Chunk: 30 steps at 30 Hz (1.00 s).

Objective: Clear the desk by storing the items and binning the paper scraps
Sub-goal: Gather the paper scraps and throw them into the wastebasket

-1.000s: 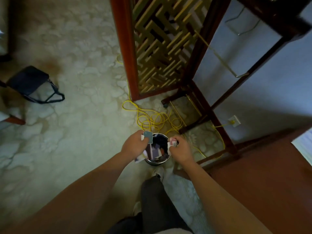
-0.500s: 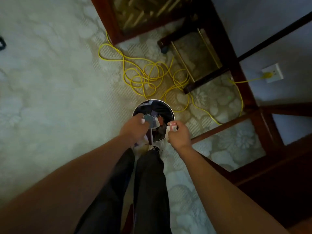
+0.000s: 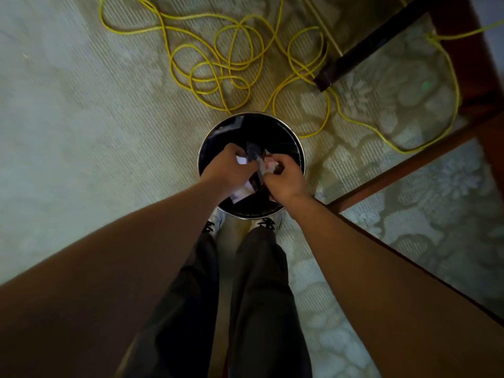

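A tangled yellow cable (image 3: 218,64) is lying on the pale patterned carpet (image 3: 81,118) just beyond the round dark metal-rimmed bin (image 3: 275,132), with a dark wooden furniture leg (image 3: 354,55) standing nearby. Over the bin's mouth, the left hand (image 3: 226,170) is curling its fingers round white and dark paper scraps (image 3: 241,160), and the right hand (image 3: 283,178) is pinching a pinkish-white scrap (image 3: 268,163). The hands are hiding most of the bin's contents.

Pale patterned carpet (image 3: 81,118) beneath me, round metal bin (image 3: 272,129) standing on it just ahead of my shoes (image 3: 268,223), yellow cable (image 3: 218,69) lying in loose coils beyond the bin, dark wooden furniture leg (image 3: 354,55) planted among the loops
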Each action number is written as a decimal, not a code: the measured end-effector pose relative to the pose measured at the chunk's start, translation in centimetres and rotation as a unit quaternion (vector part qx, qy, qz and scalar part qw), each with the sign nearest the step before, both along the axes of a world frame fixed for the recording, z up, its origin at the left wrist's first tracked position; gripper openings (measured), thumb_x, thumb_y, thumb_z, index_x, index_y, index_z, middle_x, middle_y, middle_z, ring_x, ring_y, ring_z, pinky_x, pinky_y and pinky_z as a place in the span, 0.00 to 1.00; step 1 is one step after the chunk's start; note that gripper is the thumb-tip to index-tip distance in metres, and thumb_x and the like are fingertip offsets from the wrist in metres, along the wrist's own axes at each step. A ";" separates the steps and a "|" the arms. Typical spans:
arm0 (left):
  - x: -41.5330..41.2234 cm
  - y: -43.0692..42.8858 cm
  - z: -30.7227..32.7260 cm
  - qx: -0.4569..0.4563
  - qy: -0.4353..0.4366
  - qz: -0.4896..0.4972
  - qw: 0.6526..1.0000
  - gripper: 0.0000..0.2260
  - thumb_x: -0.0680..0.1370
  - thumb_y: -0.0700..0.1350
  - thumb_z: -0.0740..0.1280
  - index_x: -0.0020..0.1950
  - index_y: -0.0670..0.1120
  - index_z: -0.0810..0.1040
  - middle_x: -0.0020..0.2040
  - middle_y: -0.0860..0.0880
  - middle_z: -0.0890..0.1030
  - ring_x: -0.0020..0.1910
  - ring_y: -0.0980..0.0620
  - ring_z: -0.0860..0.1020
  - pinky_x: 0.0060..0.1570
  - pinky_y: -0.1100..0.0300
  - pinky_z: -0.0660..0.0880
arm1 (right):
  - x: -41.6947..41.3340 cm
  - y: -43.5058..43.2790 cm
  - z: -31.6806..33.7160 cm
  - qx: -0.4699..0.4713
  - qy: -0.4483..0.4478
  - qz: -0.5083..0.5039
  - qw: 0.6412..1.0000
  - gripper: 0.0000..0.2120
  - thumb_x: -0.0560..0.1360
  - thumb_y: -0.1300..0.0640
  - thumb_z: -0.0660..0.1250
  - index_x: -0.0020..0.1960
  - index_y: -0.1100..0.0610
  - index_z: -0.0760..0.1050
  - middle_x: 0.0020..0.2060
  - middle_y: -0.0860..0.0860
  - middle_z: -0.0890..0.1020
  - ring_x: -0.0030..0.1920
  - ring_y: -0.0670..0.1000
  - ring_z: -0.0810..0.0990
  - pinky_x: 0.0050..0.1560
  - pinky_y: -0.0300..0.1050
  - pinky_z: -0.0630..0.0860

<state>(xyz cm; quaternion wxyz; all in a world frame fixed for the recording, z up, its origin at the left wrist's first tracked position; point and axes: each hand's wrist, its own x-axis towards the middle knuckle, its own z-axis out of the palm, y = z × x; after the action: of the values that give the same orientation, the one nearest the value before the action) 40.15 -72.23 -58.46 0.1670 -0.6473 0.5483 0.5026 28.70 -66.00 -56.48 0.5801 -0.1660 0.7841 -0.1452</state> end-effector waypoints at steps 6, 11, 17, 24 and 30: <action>-0.1 -0.7 -0.8 -0.004 0.006 -0.017 1.000 0.29 0.77 0.57 0.63 0.75 0.50 0.62 0.71 0.46 0.69 0.67 0.43 0.72 0.62 0.50 0.71 | -0.9 -0.1 0.1 0.000 -0.017 0.018 1.000 0.27 0.76 0.65 0.67 0.73 0.58 0.65 0.65 0.55 0.75 0.65 0.54 0.72 0.54 0.38 0.66; 0.2 -1.3 1.1 -0.017 0.022 -0.055 0.998 0.26 0.77 0.50 0.64 0.75 0.49 0.64 0.72 0.45 0.68 0.68 0.45 0.71 0.63 0.52 0.69 | -0.8 0.6 1.7 -0.041 0.012 0.039 0.998 0.25 0.74 0.65 0.69 0.70 0.61 0.69 0.63 0.56 0.77 0.64 0.56 0.75 0.63 0.43 0.71; 0.9 -2.4 7.4 -0.028 0.048 -0.051 0.997 0.19 0.76 0.48 0.67 0.67 0.48 0.74 0.65 0.47 0.76 0.62 0.46 0.76 0.63 0.47 0.73 | -0.4 1.1 6.9 -0.077 0.035 0.029 0.996 0.22 0.74 0.62 0.70 0.67 0.58 0.72 0.62 0.56 0.78 0.61 0.58 0.77 0.62 0.59 0.75; 1.6 -3.2 21.1 -0.051 0.097 -0.118 0.987 0.16 0.76 0.43 0.67 0.64 0.45 0.75 0.59 0.48 0.77 0.58 0.49 0.76 0.58 0.57 0.71 | -0.7 1.9 19.6 -0.120 0.087 -0.003 0.989 0.21 0.73 0.59 0.71 0.65 0.56 0.74 0.62 0.53 0.78 0.61 0.53 0.77 0.61 0.49 0.74; 0.9 -2.9 33.9 -0.077 0.151 -0.158 0.973 0.13 0.75 0.44 0.68 0.60 0.46 0.77 0.56 0.49 0.79 0.56 0.51 0.77 0.58 0.58 0.72 | -1.8 4.2 32.1 -0.172 0.175 -0.043 0.969 0.17 0.74 0.57 0.69 0.62 0.53 0.75 0.60 0.49 0.77 0.61 0.50 0.75 0.59 0.44 0.72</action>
<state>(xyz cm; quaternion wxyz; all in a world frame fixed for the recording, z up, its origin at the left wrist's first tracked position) 41.03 -75.09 -24.57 0.1088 -0.4799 0.6997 0.5179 26.90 -61.78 -24.36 0.3901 -0.2523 0.8431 -0.2710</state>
